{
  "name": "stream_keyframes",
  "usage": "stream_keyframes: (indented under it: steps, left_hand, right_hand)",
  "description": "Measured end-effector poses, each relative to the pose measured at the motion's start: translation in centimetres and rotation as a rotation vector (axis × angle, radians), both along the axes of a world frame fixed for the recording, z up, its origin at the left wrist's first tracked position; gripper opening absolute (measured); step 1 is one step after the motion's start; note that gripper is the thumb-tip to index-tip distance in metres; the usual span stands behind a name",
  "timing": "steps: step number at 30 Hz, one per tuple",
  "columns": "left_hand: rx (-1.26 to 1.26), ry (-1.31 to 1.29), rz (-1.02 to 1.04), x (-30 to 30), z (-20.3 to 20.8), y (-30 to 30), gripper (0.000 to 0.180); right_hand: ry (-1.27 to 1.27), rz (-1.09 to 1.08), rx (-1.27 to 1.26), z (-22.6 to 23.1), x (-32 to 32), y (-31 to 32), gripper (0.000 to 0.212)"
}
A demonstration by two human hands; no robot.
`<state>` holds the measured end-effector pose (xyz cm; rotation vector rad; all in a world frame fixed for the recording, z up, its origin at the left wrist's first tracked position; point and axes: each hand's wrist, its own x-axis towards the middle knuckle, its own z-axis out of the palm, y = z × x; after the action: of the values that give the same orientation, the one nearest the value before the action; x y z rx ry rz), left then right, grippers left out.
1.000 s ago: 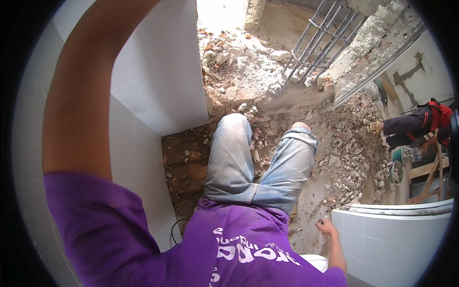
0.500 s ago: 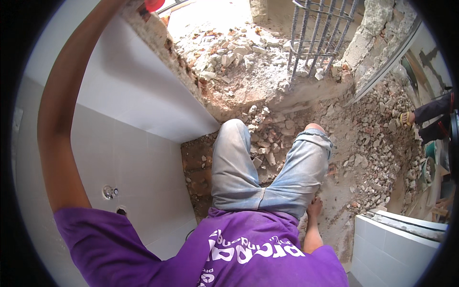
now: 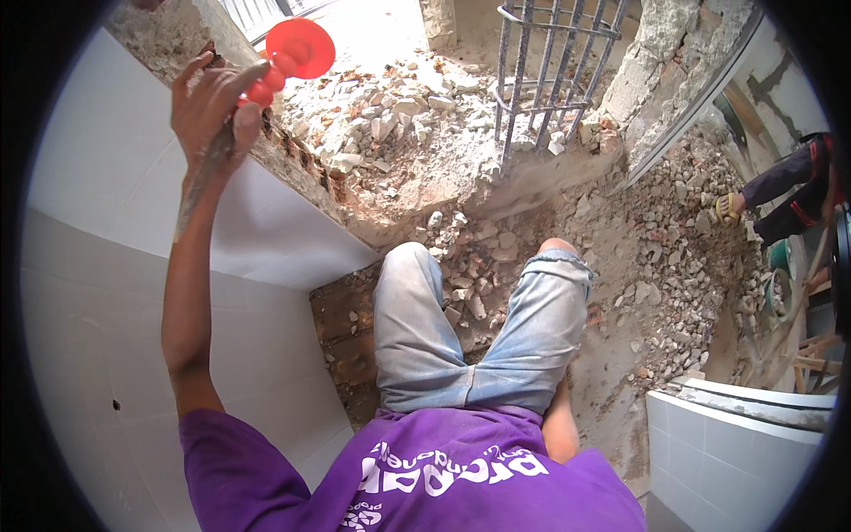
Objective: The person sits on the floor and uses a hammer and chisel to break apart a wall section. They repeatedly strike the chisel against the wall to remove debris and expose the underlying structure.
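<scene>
My left hand (image 3: 213, 111), raised at the upper left, is closed around the ribbed red grip of a chisel (image 3: 301, 47). The grip's round red guard stands out past my fingers. Its metal shaft is not clearly visible. The hand is beside the broken, rough top edge of a white-tiled wall (image 3: 301, 160). My right arm (image 3: 560, 426) hangs down beside my right thigh. The hand at its end is hidden behind the leg of my jeans (image 3: 541, 328).
Broken rubble (image 3: 399, 115) covers the ground ahead and to the right. An upright rebar cage (image 3: 554, 75) stands at the top. A broken concrete edge (image 3: 660, 75) lies to its right. Another person's legs (image 3: 784, 199) show at the right, above a low tiled wall (image 3: 709, 443).
My left hand has come down into view from the top edge, bringing the red chisel grip with it. My right hand has slipped out of sight behind my thigh. The whole view has shifted somewhat.
</scene>
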<state>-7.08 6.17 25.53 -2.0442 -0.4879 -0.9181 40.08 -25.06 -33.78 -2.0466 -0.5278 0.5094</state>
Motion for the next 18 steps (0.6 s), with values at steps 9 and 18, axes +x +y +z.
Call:
stream_keyframes:
  steps: [9,18]
  left_hand:
    - [-0.038,-0.078,0.090,-0.9,-2.9,1.0,0.016]
    - [-0.066,-0.022,0.195,0.2,-3.0,0.7,0.013]
  right_hand:
    - [0.011,0.297,-0.100,5.1,3.9,0.5,0.046]
    - [-0.063,0.427,-0.393,-1.8,0.6,-10.6,0.047]
